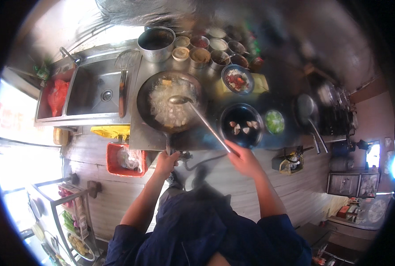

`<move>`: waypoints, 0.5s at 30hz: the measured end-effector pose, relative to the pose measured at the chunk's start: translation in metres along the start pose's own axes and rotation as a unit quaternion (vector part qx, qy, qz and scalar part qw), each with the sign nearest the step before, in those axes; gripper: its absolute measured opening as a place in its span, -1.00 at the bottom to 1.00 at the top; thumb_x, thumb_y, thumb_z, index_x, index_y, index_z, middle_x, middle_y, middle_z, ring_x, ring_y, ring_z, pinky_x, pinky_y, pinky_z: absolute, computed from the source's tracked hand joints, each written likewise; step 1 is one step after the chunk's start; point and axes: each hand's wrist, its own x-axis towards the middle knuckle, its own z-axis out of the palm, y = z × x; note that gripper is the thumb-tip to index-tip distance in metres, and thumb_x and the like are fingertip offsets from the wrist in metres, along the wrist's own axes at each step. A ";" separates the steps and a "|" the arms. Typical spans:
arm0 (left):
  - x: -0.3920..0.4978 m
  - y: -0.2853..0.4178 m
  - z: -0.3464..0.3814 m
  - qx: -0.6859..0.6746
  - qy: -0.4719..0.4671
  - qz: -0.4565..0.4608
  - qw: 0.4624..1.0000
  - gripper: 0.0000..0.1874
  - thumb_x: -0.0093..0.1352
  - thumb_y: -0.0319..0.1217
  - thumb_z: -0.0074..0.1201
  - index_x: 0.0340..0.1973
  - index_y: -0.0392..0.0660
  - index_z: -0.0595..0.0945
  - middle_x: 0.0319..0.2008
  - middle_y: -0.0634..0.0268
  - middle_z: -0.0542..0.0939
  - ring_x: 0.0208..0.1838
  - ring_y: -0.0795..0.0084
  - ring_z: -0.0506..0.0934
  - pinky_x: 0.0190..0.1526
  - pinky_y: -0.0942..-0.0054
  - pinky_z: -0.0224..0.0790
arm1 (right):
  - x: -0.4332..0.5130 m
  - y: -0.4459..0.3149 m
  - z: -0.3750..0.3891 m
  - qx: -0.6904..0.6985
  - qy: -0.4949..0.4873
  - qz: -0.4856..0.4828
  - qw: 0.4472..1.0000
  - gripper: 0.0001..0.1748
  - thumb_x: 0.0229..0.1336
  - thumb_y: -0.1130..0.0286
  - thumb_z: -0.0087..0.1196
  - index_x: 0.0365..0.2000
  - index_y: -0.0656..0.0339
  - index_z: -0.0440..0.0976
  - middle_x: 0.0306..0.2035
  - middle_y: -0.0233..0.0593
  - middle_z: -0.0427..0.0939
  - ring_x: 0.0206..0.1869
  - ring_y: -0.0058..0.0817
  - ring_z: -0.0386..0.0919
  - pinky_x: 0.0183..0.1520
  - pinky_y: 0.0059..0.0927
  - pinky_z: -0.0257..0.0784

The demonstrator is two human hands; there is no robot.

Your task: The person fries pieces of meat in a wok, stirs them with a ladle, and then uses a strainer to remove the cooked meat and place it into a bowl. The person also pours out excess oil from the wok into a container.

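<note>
My left hand (166,163) grips the handle of a wok (144,113) on the steel counter. Bubbling liquid with pale chunks (174,114) and a few yellow-orange pieces fills much of the wok. My right hand (245,161) holds the long handle of a metal ladle (179,99), whose bowl is over the bubbling food. Just right of the wok, a dark bowl (222,124) holds several small pinkish-white pieces. A small bowl of chopped green vegetable (274,122) stands beside it. Behind them, another bowl (238,79) contains red and whitish ingredients.
A steel pot (156,55) and several seasoning containers (200,56) line the counter's back. At left is a sink (87,96), with a whisk (122,83) across its right edge. A red bin (109,159) stands below. Another pan (305,105) with a ladle is at right.
</note>
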 end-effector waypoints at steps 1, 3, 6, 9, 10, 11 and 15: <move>0.001 -0.001 0.000 0.006 0.003 0.024 1.000 -0.83 0.43 -0.32 0.25 -0.27 -0.12 0.58 -0.52 0.44 0.50 -0.56 0.62 0.43 -0.63 0.53 0.16 | -0.008 -0.002 0.002 0.032 -0.002 0.028 0.999 -0.38 0.44 0.43 0.02 0.47 0.02 0.32 -0.48 -0.42 0.47 -0.52 -0.66 0.39 -0.43 -0.52 0.39; 0.005 -0.003 0.002 0.001 0.006 0.046 0.999 -0.82 0.43 -0.33 0.25 -0.27 -0.13 0.58 -0.51 0.43 0.51 -0.55 0.61 0.44 -0.60 0.53 0.18 | -0.018 -0.010 0.005 0.089 -0.019 0.073 0.993 -0.37 0.45 0.45 0.00 0.48 0.01 0.30 -0.48 -0.43 0.45 -0.55 -0.68 0.37 -0.48 -0.53 0.37; 0.011 -0.006 0.006 0.028 0.035 0.052 0.998 -0.82 0.42 -0.33 0.25 -0.28 -0.16 0.58 -0.51 0.40 0.54 -0.55 0.58 0.45 -0.55 0.49 0.24 | -0.026 -0.019 0.013 0.176 -0.057 0.111 0.977 -0.34 0.46 0.50 -0.03 0.52 0.06 0.23 -0.54 -0.48 0.37 -0.65 -0.74 0.27 -0.61 -0.57 0.23; 0.013 -0.010 0.006 0.034 0.021 0.032 0.999 -0.81 0.41 -0.35 0.26 -0.26 -0.20 0.60 -0.51 0.36 0.56 -0.54 0.55 0.46 -0.51 0.47 0.28 | -0.016 -0.021 0.024 0.193 -0.070 0.088 0.975 -0.38 0.48 0.44 -0.02 0.50 0.03 0.28 -0.46 -0.45 0.45 -0.59 -0.73 0.34 -0.58 -0.57 0.30; 0.014 -0.011 0.007 0.022 0.021 0.049 0.998 -0.80 0.40 -0.35 0.26 -0.26 -0.22 0.60 -0.53 0.36 0.55 -0.54 0.55 0.46 -0.49 0.46 0.29 | -0.007 -0.019 0.029 0.161 -0.057 0.056 0.984 -0.38 0.47 0.42 -0.01 0.48 0.04 0.29 -0.46 -0.40 0.48 -0.58 -0.71 0.37 -0.55 -0.54 0.34; 0.014 -0.013 0.007 0.023 0.019 0.064 0.998 -0.81 0.40 -0.35 0.26 -0.27 -0.22 0.60 -0.52 0.36 0.56 -0.54 0.55 0.46 -0.49 0.46 0.29 | 0.006 -0.016 0.035 0.129 -0.043 0.044 0.990 -0.39 0.47 0.41 0.00 0.47 0.06 0.31 -0.45 -0.36 0.51 -0.56 -0.68 0.41 -0.51 -0.50 0.38; 0.019 -0.017 0.008 0.025 0.025 0.092 0.995 -0.81 0.39 -0.36 0.25 -0.29 -0.22 0.61 -0.52 0.35 0.58 -0.54 0.55 0.48 -0.50 0.44 0.30 | 0.075 -0.005 0.059 -0.013 0.044 -0.035 0.998 -0.42 0.42 0.35 0.06 0.40 0.13 0.38 -0.38 -0.05 0.67 -0.41 -0.34 0.65 -0.26 -0.23 0.55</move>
